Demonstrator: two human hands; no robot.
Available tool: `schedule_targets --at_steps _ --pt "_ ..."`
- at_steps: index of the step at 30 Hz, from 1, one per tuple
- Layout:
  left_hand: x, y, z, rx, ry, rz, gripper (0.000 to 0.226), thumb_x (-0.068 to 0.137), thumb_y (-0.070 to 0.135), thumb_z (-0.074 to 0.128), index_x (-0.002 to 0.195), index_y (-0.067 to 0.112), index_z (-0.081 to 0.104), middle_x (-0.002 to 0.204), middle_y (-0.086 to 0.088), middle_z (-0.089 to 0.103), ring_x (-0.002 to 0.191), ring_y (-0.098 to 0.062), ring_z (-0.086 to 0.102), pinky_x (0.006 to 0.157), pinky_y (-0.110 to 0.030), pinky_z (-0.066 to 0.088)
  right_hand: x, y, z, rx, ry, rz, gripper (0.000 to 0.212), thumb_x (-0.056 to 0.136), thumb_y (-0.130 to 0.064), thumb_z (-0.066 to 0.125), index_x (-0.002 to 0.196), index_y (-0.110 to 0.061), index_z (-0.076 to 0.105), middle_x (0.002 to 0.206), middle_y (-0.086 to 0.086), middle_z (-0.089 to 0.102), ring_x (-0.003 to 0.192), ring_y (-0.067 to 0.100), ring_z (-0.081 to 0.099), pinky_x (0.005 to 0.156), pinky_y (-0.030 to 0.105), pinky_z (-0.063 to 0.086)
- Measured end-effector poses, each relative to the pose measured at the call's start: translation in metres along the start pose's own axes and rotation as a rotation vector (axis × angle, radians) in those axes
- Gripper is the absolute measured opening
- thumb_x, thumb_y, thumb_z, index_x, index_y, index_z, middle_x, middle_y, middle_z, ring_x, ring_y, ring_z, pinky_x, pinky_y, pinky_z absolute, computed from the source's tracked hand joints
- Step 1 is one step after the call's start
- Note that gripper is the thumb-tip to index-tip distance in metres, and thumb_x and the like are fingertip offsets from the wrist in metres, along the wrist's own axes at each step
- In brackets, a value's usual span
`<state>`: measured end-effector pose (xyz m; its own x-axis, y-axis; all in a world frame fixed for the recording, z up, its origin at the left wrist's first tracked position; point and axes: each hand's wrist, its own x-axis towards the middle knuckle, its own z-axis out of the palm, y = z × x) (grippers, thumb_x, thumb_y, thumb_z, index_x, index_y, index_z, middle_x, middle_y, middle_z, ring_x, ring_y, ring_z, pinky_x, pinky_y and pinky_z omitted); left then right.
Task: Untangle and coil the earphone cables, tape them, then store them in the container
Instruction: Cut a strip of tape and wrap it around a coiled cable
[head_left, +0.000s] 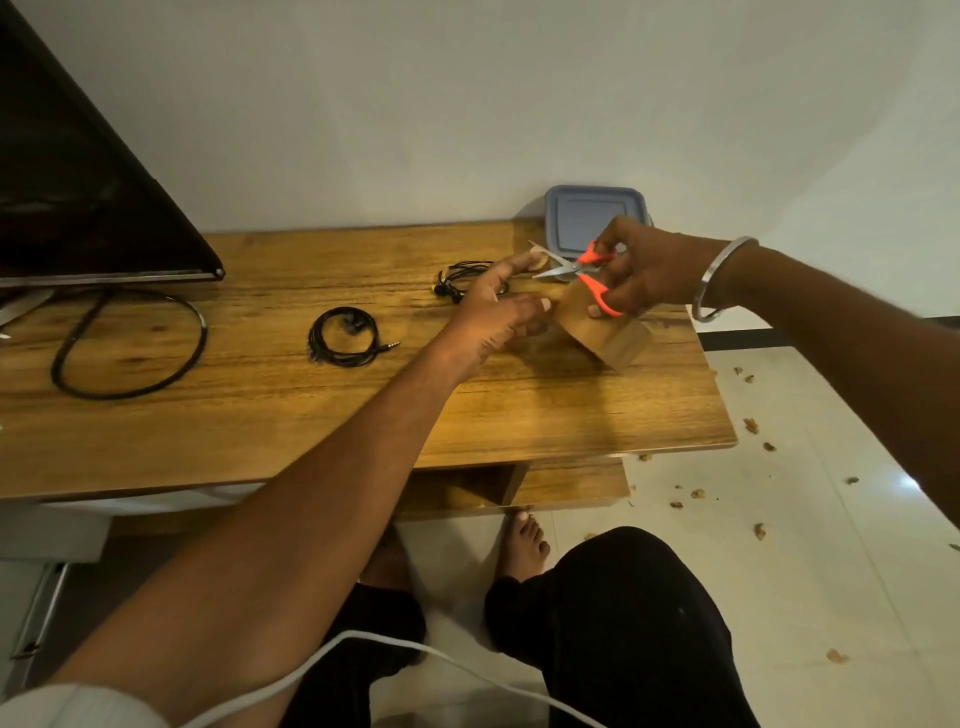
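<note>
Orange-handled scissors are gripped in the right hand, blades parted. A strip pulled off the brown tape roll appears to be pinched in the left hand, though this is blurred. One coiled earphone is laid mid-table; a second bundle is seen behind the left hand. The lidded blue container is set at the back corner.

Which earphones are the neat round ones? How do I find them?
Start at the wooden table. Near its middle, left of the left hand, lies the coiled black earphone cable. Unlike the messier bundle behind, it is a tidy ring with its silver plug poking out.
</note>
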<state>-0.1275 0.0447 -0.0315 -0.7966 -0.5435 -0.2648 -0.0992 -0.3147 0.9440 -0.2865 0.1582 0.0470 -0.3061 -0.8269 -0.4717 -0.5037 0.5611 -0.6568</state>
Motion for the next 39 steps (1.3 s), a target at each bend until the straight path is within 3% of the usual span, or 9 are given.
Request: schedule_targets --at_steps 7,11,17,23,28,32,34,37,39 --pt "0.008 -0.021 0.018 0.084 0.165 0.012 0.053 0.079 -0.016 0.066 0.129 -0.003 0.053 0.108 -0.016 0.062 0.077 -0.014 0.062 0.056 -0.017 0.054 0.0 0.003 0.027 -0.357 0.079 -0.146 0.058 0.073 -0.016 0.078 0.111 -0.02 0.034 0.08 0.004 0.059 0.07 0.022 0.059 0.06 0.031 0.051" --pt "0.012 -0.036 0.015 0.176 0.21 -0.006 0.056 0.075 -0.012 0.071 0.128 -0.002 0.055 0.124 -0.018 0.061 0.102 -0.024 0.062 0.084 -0.035 0.055 -0.002 0.01 0.045 -0.431 0.129 -0.104 0.071 0.071 -0.024 0.08 0.123 -0.015 0.033 0.099 0.004 0.055 0.085 0.022 0.059 0.067 0.029 0.053" --pt "0.023 -0.036 0.015 0.402 0.196 0.014 0.055 0.075 0.0 0.077 0.127 0.002 0.059 0.124 -0.009 0.061 0.108 -0.014 0.057 0.089 -0.02 0.046 -0.004 0.029 0.054 -0.263 0.131 -0.069 0.06 0.073 -0.013 0.077 0.117 -0.015 0.036 0.086 0.004 0.06 0.074 0.017 0.06 0.057 0.02 0.046" --pt "0.031 -0.03 0.014 0.489 0.203 -0.074 0.051 0.072 0.0 0.08 0.12 0.001 0.061 0.114 -0.015 0.067 0.1 -0.021 0.062 0.087 -0.033 0.052 -0.003 0.035 0.053 -0.14 0.156 -0.09 0.061 0.074 -0.017 0.078 0.117 -0.016 0.035 0.081 0.005 0.062 0.07 0.015 0.06 0.063 0.028 0.052" --pt "0.027 -0.031 0.012 0.479 0.17 -0.075 0.061 0.067 -0.007 0.078 0.124 0.006 0.059 0.115 -0.01 0.065 0.096 -0.016 0.06 0.079 -0.026 0.052 -0.004 0.041 0.052 -0.045 0.193 -0.099 0.055 0.078 -0.014 0.073 0.116 -0.015 0.034 0.086 0.01 0.066 0.081 0.025 0.066 0.073 0.04 0.056" --pt "0.025 -0.036 0.007 0.516 0.168 -0.037 0.065 0.064 -0.009 0.077 0.125 0.007 0.058 0.121 -0.013 0.063 0.103 -0.025 0.063 0.082 -0.026 0.051 -0.007 0.039 0.053 0.168 0.305 -0.16 0.054 0.081 -0.011 0.07 0.12 -0.009 0.034 0.1 0.02 0.065 0.086 0.027 0.066 0.07 0.029 0.057" --pt "0.024 -0.038 0.005 0.517 0.175 -0.027 0.069 0.064 -0.008 0.079 0.127 0.006 0.056 0.121 -0.017 0.062 0.105 -0.033 0.064 0.083 -0.03 0.051 -0.007 0.038 0.051 0.226 0.381 -0.182 0.053 0.081 -0.013 0.07 0.12 -0.01 0.034 0.1 0.02 0.064 0.09 0.031 0.066 0.075 0.034 0.056" --pt "0.023 -0.04 0.001 0.541 0.173 -0.013 0.069 0.066 -0.005 0.08 0.128 0.006 0.055 0.124 -0.015 0.06 0.096 -0.031 0.065 0.082 -0.032 0.054 -0.003 0.035 0.047 0.219 0.448 -0.192 0.053 0.082 -0.017 0.07 0.122 -0.01 0.037 0.094 0.013 0.063 0.088 0.026 0.065 0.076 0.029 0.055" --pt "0.02 -0.039 -0.002 0.551 0.177 0.019 0.066 0.067 -0.008 0.077 0.128 0.007 0.056 0.127 -0.013 0.058 0.08 -0.023 0.064 0.069 -0.024 0.053 -0.001 0.03 0.046 0.135 0.479 -0.217 0.053 0.082 -0.023 0.07 0.124 -0.011 0.039 0.094 0.006 0.061 0.085 0.021 0.064 0.075 0.026 0.054"
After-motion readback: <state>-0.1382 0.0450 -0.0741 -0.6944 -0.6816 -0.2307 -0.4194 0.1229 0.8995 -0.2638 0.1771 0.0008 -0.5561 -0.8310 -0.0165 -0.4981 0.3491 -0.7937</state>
